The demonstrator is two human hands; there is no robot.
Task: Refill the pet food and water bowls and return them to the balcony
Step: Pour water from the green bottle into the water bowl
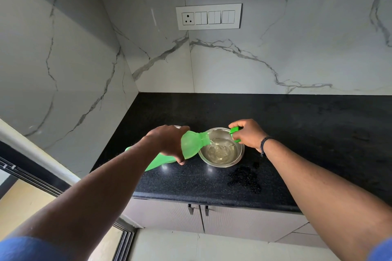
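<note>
Head camera looks down, close over counter [297, 133].

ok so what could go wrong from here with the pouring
1. The green bottle is tipped steeply over the steel bowl; the stream could overshoot the rim, and a wet patch already shows on the black counter.
2. The right hand holds the green cap right above the bowl; it could drop in.

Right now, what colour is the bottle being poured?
Translucent green bottle, clearest in head view.
</note>
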